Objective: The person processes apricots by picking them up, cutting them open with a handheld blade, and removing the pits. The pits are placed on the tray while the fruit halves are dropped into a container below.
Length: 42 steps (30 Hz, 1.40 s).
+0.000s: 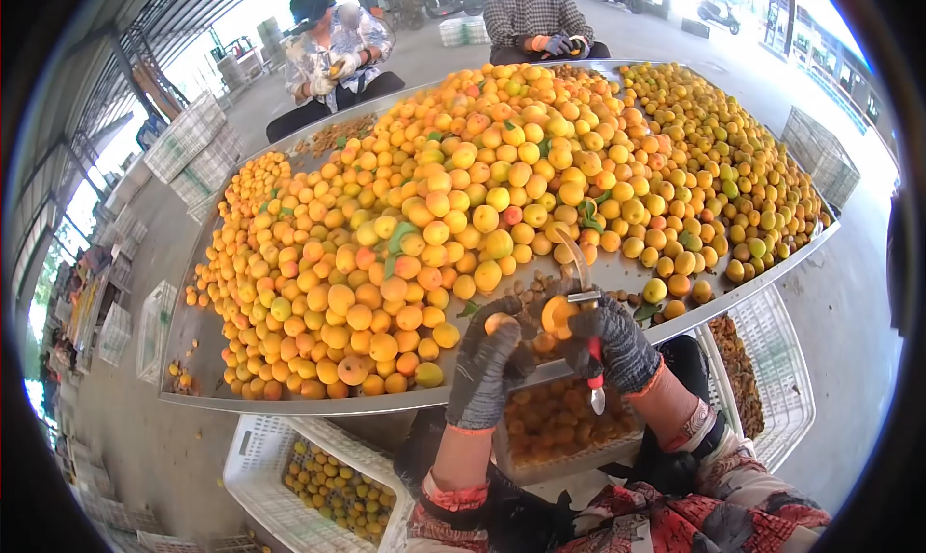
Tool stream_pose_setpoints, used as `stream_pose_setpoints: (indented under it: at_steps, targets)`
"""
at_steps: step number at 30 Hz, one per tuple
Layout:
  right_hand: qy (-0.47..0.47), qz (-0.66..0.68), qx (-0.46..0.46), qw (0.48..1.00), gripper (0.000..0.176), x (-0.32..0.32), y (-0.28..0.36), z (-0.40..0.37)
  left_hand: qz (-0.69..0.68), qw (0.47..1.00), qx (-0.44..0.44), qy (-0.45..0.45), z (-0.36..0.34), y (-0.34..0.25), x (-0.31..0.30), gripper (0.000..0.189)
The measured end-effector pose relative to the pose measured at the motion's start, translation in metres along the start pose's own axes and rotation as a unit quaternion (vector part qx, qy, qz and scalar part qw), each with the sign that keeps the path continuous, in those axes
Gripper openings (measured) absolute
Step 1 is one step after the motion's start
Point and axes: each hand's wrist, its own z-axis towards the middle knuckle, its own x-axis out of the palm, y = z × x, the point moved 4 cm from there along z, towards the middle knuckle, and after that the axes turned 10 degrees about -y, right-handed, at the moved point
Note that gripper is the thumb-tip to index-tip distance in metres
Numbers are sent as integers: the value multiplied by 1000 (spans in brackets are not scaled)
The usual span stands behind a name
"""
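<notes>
Over the front edge of the metal table, both my hands wear dark grey gloves. My left hand is closed around an apricot half, partly hidden by the fingers. My right hand grips a knife whose curved blade points up and away; its red handle shows below the fingers and ends in a small rounded metal tip. Another apricot half, cut face showing, sits against the fingers of that hand. Beyond them, a large heap of whole apricots covers the table. Loose pits lie near my hands.
White crates stand below the table: one with greenish apricots, one with apricot halves, one with brown pits. Across the table sit two people in gloves, each handling fruit. Stacked crates stand at left.
</notes>
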Motion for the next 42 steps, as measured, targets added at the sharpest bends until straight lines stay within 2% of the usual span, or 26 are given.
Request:
stream_pose_setpoints:
  at_steps: [1, 3, 7, 9, 11, 13, 17, 18, 19, 21, 22, 23, 24, 26, 30, 32, 33, 34, 35, 37, 38, 40, 41, 42]
  targets:
    - [-1, 0, -2, 1000, 30, 3, 10, -3, 0, 1000, 0, 2, 1, 4, 1, 38]
    - [48, -62, 29, 997, 26, 10, 14, -6, 146, 967, 207, 15, 0, 1, 5, 43]
    - [32, -94, 20, 995, 27, 13, 13, -3, 210, 922, 323, 25, -5, -7, 11, 40]
    - [-7, -97, -2, 995, 28, 17, 14, -3, 173, 937, 303, 8, -6, -5, 12, 36]
    - [-6, -103, -15, 995, 30, 17, 9, 0, 134, 950, 282, -8, -2, 1, 11, 32]
    - [-4, -110, -28, 994, 33, 18, 7, 1, 124, 931, 333, -86, 6, 7, 2, 25]
    - [15, -95, -11, 995, 32, 14, 0, 6, 164, 911, 371, -79, 3, -2, 3, 23]
    - [6, -84, 5, 996, 33, 12, -2, 8, 84, 961, 250, -88, 8, 0, -3, 23]
    - [-3, -74, 19, 997, 33, 11, -2, 10, 3, 988, 125, -94, 10, 5, -4, 23]
    - [-8, -53, 12, 998, 33, 11, -1, 11, -10, 984, 147, -96, 6, -3, -3, 24]
    - [-15, -32, 7, 999, 33, 12, -1, 10, 154, 927, 341, -34, 0, -21, 5, 24]
    - [-16, -32, 8, 999, 33, 14, 0, 9, 308, 803, 510, 31, -11, -30, 15, 23]
    - [-18, -39, 2, 999, 34, 18, 5, 5, 308, 804, 508, 31, -11, -30, 15, 23]
    - [-17, -49, -2, 999, 34, 20, 8, 4, 399, 786, 469, 58, -9, -26, 17, 22]
    - [-1, -80, 5, 997, 36, 19, 4, 4, 371, 777, 508, 36, -7, -21, 16, 17]
    - [-9, -87, 1, 996, 37, 15, 2, 3, 219, 913, 330, -97, 3, -7, -3, 15]
    - [6, -98, 12, 995, 36, 12, 1, 1, 218, 913, 329, -98, 1, -9, -3, 15]
    - [22, -109, 22, 994, 36, 9, 1, -1, 100, 961, 232, -114, 3, -9, -6, 17]
    - [23, -108, 22, 994, 36, 4, -1, -3, -22, 983, 130, -126, 5, -7, -9, 20]
    - [82, -226, -20, 971, 32, -3, -7, -10, -3, 986, 107, -126, 16, 4, -21, 25]
    - [84, -226, -19, 970, 32, -8, -9, -12, -23, 982, 105, -153, 25, 13, -27, 31]
    - [160, -413, -142, 885, 35, -11, -11, -15, -44, 976, 106, -184, 21, 5, -26, 36]
    - [194, -497, -201, 822, 37, -9, -13, -18, -67, 980, 53, -181, 17, 2, -22, 41]
    - [176, -529, -117, 822, 35, -2, -4, -25, -90, 980, 0, -177, 13, 0, -17, 45]
